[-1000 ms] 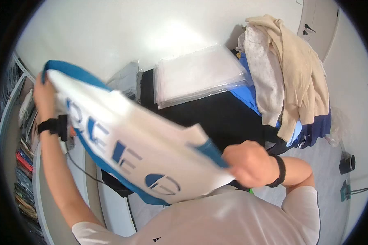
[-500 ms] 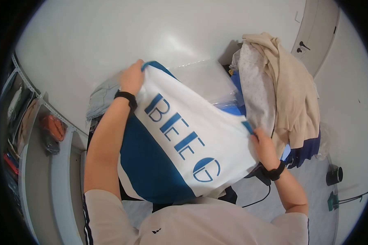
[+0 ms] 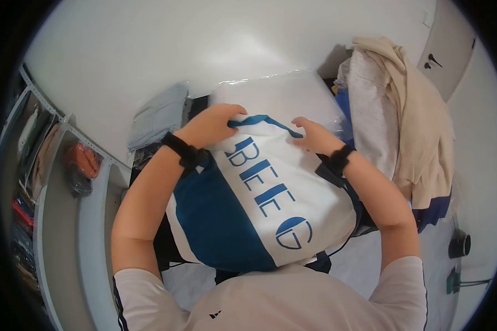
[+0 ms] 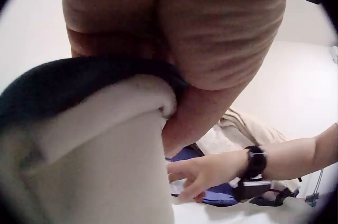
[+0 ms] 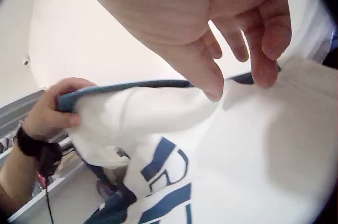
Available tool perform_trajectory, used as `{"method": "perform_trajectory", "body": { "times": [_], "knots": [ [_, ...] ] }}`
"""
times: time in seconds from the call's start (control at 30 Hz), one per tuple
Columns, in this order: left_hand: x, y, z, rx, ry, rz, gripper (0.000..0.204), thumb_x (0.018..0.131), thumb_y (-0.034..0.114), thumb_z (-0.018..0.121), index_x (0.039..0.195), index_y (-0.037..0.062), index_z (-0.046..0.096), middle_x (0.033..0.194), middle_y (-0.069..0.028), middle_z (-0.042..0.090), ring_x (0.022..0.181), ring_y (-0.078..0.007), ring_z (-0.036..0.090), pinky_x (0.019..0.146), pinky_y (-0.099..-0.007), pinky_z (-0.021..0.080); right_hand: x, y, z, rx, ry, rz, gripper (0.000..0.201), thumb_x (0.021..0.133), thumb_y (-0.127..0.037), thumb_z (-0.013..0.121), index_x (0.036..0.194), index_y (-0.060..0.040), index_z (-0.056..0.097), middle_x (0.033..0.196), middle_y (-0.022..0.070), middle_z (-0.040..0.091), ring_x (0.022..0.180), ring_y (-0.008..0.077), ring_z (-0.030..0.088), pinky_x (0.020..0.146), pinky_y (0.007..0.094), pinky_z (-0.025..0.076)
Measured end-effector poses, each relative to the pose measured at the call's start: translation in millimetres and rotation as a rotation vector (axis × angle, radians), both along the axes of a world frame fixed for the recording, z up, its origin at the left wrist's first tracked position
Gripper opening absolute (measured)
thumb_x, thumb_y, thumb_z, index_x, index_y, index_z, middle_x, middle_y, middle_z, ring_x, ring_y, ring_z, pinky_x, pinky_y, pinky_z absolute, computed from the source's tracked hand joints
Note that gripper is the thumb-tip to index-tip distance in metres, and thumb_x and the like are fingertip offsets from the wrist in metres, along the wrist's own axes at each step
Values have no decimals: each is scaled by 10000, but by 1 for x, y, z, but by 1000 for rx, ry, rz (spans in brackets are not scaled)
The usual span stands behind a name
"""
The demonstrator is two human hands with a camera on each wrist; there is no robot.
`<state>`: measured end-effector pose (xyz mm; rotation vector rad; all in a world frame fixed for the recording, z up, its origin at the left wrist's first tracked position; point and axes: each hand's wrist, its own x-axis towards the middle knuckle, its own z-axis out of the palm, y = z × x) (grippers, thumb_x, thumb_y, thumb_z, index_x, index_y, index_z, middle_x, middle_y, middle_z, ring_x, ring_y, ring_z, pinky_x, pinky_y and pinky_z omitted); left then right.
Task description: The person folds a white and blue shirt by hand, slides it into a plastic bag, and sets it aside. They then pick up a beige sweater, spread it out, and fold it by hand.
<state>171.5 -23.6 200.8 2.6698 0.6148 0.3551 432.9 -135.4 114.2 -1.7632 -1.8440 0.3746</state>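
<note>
Garment (image 3: 309,182): white and blue, with large blue letters (image 3: 269,192); it is spread in front of the person (image 3: 270,300).
Left hand (image 3: 212,124): pinches the blue edge (image 3: 262,118) of the garment.
Right hand (image 3: 315,137): its fingers are spread, at the same edge; if they touch it, I cannot tell.
Clear plastic sheets (image 3: 276,96): lie just beyond the garment.
Beige clothing (image 3: 419,110): is heaped right of these sheets.

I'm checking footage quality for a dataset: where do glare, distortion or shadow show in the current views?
Head: curved fisheye edges, black corners, a glare patch on the wall; left wrist: the left hand looks dim against bright background; right wrist: soft grey shading on the white-and-blue cloth.
</note>
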Motion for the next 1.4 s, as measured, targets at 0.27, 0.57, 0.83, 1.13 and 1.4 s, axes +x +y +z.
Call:
{"method": "perform_trajectory", "body": {
  "times": [0.27,0.57,0.83,1.13,1.4],
  "knots": [
    [-52,-37,27,210,64,120,468,709,-30,567,1171,49,550,1142,-158,583,1097,-331,522,931,-366,426,-3,29,7,-139,21,-47,320,752,-216,694,945,35,647,829,205,647,762,306,631,701,334,482],
    [-47,63,43,645,173,517,184,757,32,537,906,66,638,938,-147,610,901,-336,600,767,-434,494,11,5,51,145,68,-317,353,735,-224,724,933,48,618,789,224,624,731,298,610,693,349,466],
    [6,88,-4,340,-206,381,469,821,171,597,1265,77,477,1381,-277,331,1259,-400,376,1008,-400,380,70,14,-22,31,39,-414,322,780,-206,670,991,29,605,903,225,638,813,338,625,750,362,484],
    [-119,17,-29,-327,304,369,369,800,210,660,1076,-23,583,918,-146,634,818,-225,602,701,-334,488,72,6,-25,-146,85,-360,393,760,-210,686,1070,14,593,915,164,639,812,248,637,725,296,507],
    [-184,2,-112,-121,54,513,348,804,198,635,1082,-4,583,999,-203,592,1008,-350,550,879,-386,441,77,42,-13,-201,124,-379,182,735,-103,671,855,33,670,691,114,651,545,173,605,522,279,485]
  ]
}}
